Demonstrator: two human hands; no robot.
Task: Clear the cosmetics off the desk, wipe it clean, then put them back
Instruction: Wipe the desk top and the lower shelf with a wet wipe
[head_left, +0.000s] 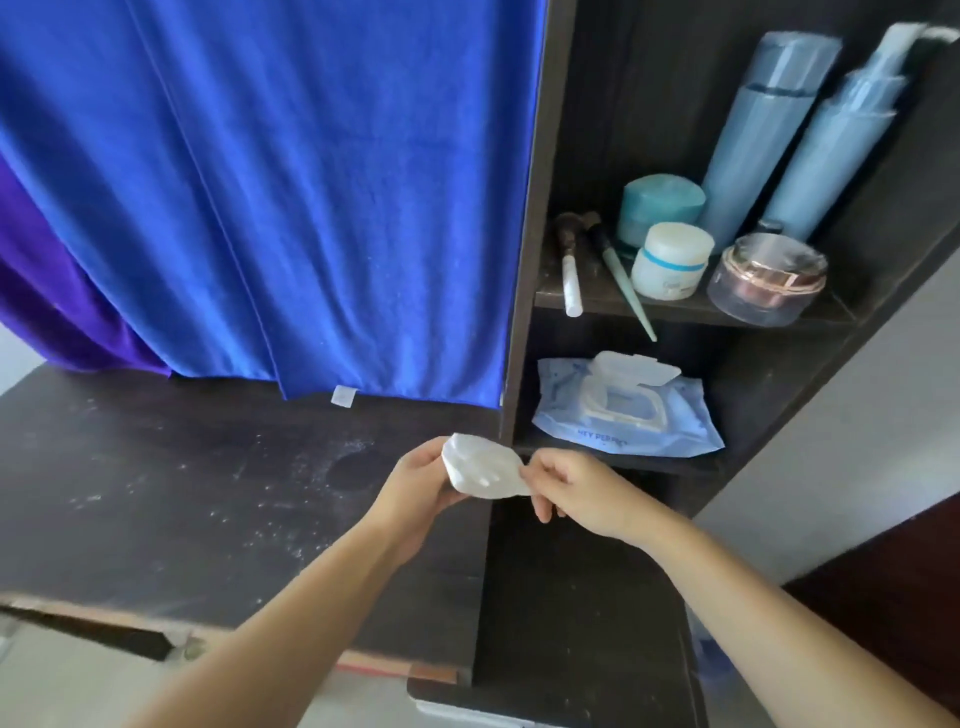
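Note:
A folded white wet wipe (480, 470) is held between both hands above the right end of the dark desk (171, 483). My left hand (415, 488) grips its left side and my right hand (571, 491) pinches its right edge. White powder specks dust the desk top. The cosmetics stand on an upper shelf (675, 310) at the right: two tall light-blue bottles (763, 135), a teal jar (660, 205), a white jar (672, 260), a clear pink-gold jar (769, 278) and two makeup brushes (571, 270).
A blue pack of wet wipes (628, 410) lies with its lid flipped open on the shelf below. A blue cloth (291, 197) hangs over the back of the desk, with purple fabric (52, 296) at the left. The desk's front edge is chipped.

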